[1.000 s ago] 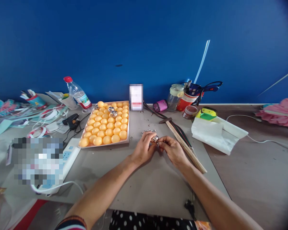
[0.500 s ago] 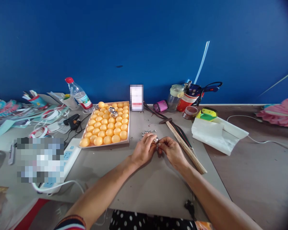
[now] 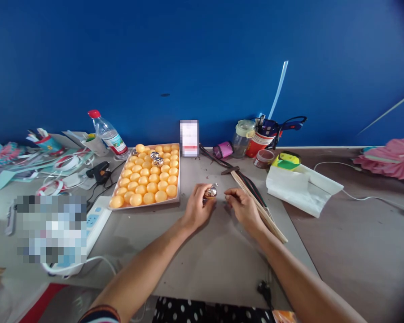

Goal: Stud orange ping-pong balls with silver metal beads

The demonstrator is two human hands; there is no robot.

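Note:
My left hand (image 3: 197,211) is closed around a ball covered partly with shiny silver pieces (image 3: 212,192); some orange shows at its side. A short gap to the right, my right hand (image 3: 244,207) has its thumb and fingers pinched together, and whatever may be between them is too small to make out. Just behind the held ball, a few small silver beads (image 3: 215,185) lie on the table, mostly covered by my left hand. Left of my hands is a shallow tray (image 3: 148,206) of orange balls (image 3: 142,180), with a few silver-covered balls (image 3: 158,161) among them.
A hammer (image 3: 230,170) and wooden sticks (image 3: 267,220) lie to the right, beside white paper (image 3: 299,190). A glass jar (image 3: 243,141) and a red cup (image 3: 258,143) stand behind. On the left are a bottle (image 3: 112,137), a glue gun (image 3: 99,171) and a power strip (image 3: 99,220).
My right hand has drawn away from the ball, to the right. My left hand still holds the ball, which has shifted slightly left and up and now shows more of its silver side.

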